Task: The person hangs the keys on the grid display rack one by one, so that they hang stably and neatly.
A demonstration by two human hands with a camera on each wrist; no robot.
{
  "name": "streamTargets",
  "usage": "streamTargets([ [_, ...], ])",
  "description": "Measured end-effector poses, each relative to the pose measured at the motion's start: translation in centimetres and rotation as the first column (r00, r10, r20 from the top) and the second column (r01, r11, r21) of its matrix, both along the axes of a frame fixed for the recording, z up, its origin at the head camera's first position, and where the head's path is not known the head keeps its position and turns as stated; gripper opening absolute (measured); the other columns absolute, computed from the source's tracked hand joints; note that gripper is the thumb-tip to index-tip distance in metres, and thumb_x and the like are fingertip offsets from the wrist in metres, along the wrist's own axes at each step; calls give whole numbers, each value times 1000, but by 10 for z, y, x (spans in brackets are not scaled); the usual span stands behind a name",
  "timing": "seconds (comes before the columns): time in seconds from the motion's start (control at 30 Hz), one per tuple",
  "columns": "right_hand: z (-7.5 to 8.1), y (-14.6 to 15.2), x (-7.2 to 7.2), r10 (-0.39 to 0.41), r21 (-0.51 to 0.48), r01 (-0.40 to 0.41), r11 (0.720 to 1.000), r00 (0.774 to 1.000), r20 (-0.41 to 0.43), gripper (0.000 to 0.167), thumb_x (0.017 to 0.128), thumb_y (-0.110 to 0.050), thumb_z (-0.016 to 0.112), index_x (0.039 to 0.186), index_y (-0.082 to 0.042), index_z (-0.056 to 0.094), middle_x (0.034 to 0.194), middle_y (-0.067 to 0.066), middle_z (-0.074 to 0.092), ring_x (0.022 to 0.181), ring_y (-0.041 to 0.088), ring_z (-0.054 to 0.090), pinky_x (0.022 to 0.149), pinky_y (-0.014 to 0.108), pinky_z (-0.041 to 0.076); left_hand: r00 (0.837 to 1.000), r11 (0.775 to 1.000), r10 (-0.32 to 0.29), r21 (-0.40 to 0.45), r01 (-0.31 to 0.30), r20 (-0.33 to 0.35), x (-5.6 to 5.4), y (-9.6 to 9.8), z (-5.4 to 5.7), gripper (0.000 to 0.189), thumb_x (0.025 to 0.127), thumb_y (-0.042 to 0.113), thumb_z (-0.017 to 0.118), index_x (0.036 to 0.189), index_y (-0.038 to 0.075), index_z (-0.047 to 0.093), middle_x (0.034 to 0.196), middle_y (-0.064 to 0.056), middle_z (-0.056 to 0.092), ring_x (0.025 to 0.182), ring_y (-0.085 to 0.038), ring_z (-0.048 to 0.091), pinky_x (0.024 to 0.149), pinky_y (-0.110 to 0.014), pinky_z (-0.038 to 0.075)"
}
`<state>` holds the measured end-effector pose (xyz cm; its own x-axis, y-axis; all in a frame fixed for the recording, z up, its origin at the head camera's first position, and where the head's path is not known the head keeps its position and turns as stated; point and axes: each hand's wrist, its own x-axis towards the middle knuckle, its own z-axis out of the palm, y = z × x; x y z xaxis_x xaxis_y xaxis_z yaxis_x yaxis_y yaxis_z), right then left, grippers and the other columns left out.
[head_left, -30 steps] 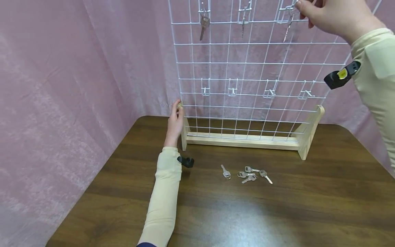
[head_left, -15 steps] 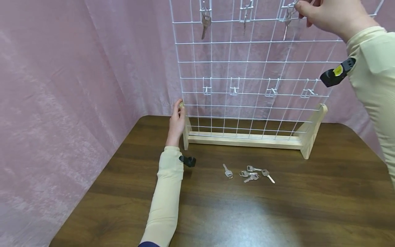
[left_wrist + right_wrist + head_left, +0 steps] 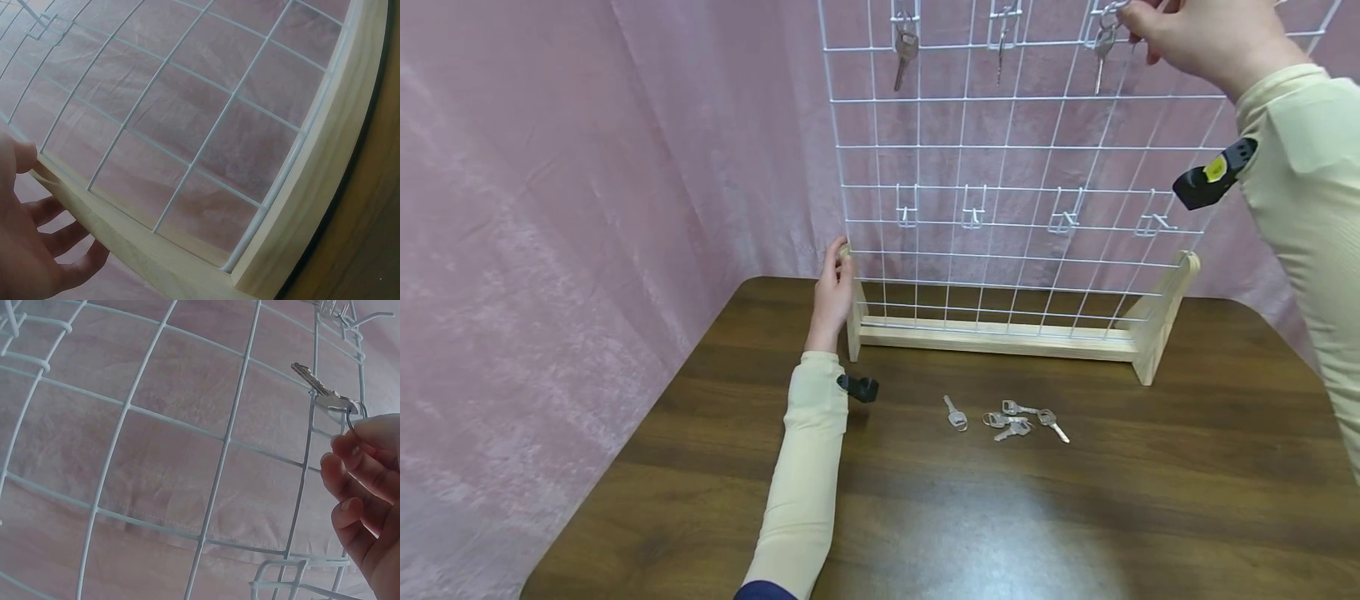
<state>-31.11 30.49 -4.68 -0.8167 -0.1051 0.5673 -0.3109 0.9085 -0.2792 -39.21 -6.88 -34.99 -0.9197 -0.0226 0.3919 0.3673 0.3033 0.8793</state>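
Key [image 3: 328, 395]: high up beside the rack [image 3: 127, 406], on its ring [image 3: 350, 419].
Right hand [image 3: 372, 481]: raised, thumb and fingertip pinching the ring, other fingers bent.
Left hand [image 3: 832, 298]: arm outstretched, gripping the stand [image 3: 992, 340] at its left side.

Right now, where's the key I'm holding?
In the head view, the key hangs near the top, right of centre, left of the right hand, in front of the wire rack.
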Motion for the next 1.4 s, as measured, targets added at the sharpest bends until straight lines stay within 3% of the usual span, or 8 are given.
streamTargets([
  [0.23, -1, -4, 2, 32, -87, -30, 996, 999, 18, 24, 97, -32, 50, 75, -39, 51, 58, -34, 47, 54, -11, 43, 62, 22, 27, 1000, 1000, 6, -3, -6, 6, -1, -4, -2, 43, 105, 40, 35, 148, 33, 34, 133, -15, 53, 118, -30, 54, 92, -50, 44],
  [0.47, -16, -14, 19, 72, -141, -88, 986, 991, -116, 15, 96, -25, 53, 86, -36, 56, 71, -25, 48, 52, -8, 43, 51, 10, 31, 1000, 1000, 2, -5, -2, 5, -1, -7, -2, 45, 105, 42, 35, 148, 31, 34, 135, -16, 51, 122, -31, 52, 95, -52, 44],
  [0.67, -30, -22, 33, 96, -109, -119, 987, 976, -197, 24, 94, -19, 54, 87, -41, 50, 70, -31, 48, 48, -13, 43, 50, 5, 34, 1000, 1000, 14, -2, -14, -1, 0, -6, 0, 42, 105, 39, 36, 147, 33, 35, 135, -16, 53, 122, -31, 53, 96, -51, 44],
  [0.8, -44, -27, 41, 91, -85, -108, 990, 977, -191, 18, 95, -22, 56, 90, -38, 53, 67, -35, 48, 48, -15, 44, 50, 6, 34, 1000, 1000, 21, 1, -21, 3, 1, -4, 1, 41, 105, 37, 36, 146, 33, 36, 134, -15, 53, 120, -31, 54, 94, -51, 45],
  [0.9, -55, -31, 48, 100, -72, -115, 991, 977, -188, 6, 95, -24, 57, 92, -28, 60, 65, -36, 47, 49, -16, 45, 50, 8, 33, 1000, 1000, 21, 2, -21, 5, 2, -3, 1, 41, 105, 37, 36, 146, 33, 36, 134, -15, 53, 120, -31, 54, 94, -51, 45],
  [1.07, -79, -37, 59, 131, -21, -137, 990, 972, -194, 22, 95, -27, 58, 99, -7, 67, 64, -38, 46, 52, -17, 44, 53, 12, 32, 1000, 1000, 17, -5, -17, 2, 3, -3, 1, 41, 105, 38, 36, 146, 33, 36, 134, -16, 53, 120, -31, 54, 95, -51, 45],
  [1.3, -108, -36, 70, 162, 2, -164, 986, 971, -173, 17, 95, -23, 62, 95, -7, 70, 64, -40, 46, 54, -17, 45, 55, 7, 34, 1000, 1000, 5, -2, -5, 2, 2, -3, 0, 41, 105, 36, 36, 146, 32, 35, 133, -16, 53, 118, -31, 54, 95, -51, 44],
  [1.4, -120, -35, 72, 165, 7, -166, 986, 971, -171, 15, 95, -22, 62, 92, -9, 70, 64, -32, 52, 55, -17, 46, 56, 6, 35, 1000, 1000, 3, 3, -3, 3, 3, -4, 0, 41, 105, 36, 36, 146, 31, 36, 132, -17, 53, 117, -31, 54, 95, -51, 44],
])
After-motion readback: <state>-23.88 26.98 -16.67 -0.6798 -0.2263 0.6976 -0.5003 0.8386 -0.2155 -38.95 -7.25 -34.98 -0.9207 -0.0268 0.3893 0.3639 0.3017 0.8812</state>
